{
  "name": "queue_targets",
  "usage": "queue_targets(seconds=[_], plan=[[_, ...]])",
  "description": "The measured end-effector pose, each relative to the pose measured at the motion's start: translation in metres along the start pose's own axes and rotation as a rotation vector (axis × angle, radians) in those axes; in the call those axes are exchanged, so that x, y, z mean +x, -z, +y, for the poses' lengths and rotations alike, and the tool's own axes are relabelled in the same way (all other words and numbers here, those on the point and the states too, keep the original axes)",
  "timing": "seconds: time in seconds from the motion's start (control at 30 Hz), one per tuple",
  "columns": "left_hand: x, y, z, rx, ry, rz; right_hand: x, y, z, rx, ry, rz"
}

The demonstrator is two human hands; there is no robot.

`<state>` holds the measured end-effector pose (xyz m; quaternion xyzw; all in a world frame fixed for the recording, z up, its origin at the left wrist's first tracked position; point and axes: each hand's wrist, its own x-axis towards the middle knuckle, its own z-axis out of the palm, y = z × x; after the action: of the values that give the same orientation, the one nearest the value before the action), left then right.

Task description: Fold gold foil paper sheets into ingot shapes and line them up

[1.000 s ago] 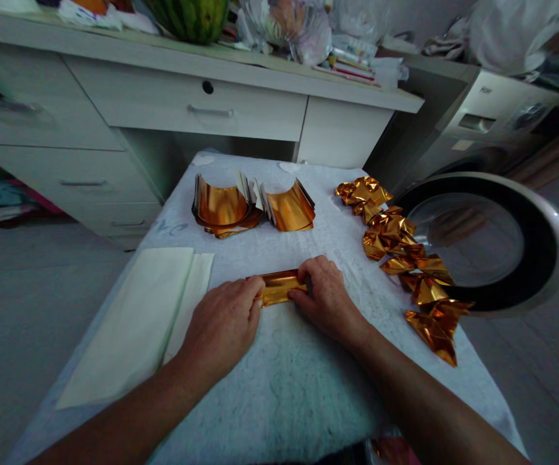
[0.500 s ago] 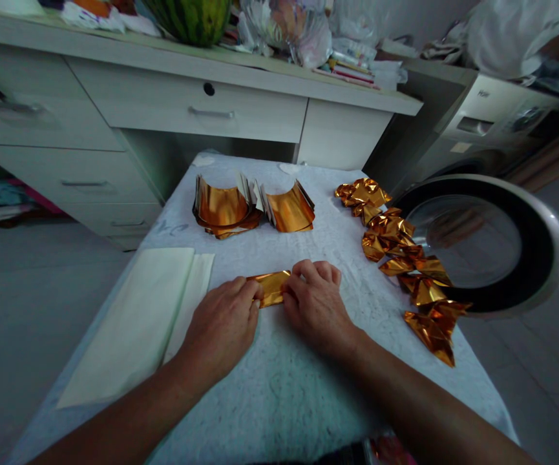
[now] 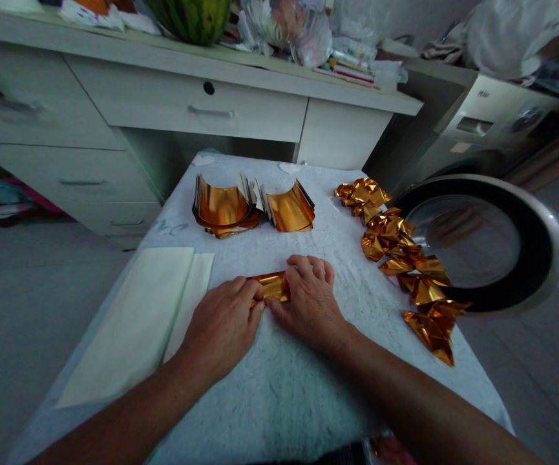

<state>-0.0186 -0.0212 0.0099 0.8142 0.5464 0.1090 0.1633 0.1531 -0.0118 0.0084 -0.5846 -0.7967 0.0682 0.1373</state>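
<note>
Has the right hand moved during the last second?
Yes: judged against the curved gold sheets, the right hand has shifted left, closer to the left hand.

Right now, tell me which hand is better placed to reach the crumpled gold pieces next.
Probably the right hand: it is nearer the crumpled gold pieces, while the left hand is farther off, beside the white sheets. Both hands touch the gold strip.

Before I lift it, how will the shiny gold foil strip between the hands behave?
The shiny gold foil strip is probably light, since it looks thin. Its glossy face may be slippery. It likely creases easily, judging by the crumpled gold foil pieces at right.
</note>
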Motion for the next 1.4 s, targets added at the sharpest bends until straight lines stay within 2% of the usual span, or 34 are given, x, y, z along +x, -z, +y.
queue_targets(seconds=[0.37, 0.57, 0.83, 1.4], plan=[[0.001, -0.001, -0.006, -0.027, -0.057, -0.019, -0.002, 0.005, 0.018, 0.058, -0.018, -0.042], [0.000, 0.000, -0.006, -0.047, -0.057, -0.037, -0.004, 0.007, 0.035, 0.063, -0.073, -0.007], [0.001, 0.002, -0.005, -0.045, -0.042, -0.056, -0.005, 0.014, 0.054, 0.091, -0.107, -0.039], [0.000, 0.003, -0.006, -0.060, -0.040, -0.063, -0.003, 0.025, 0.061, 0.166, -0.100, -0.083]])
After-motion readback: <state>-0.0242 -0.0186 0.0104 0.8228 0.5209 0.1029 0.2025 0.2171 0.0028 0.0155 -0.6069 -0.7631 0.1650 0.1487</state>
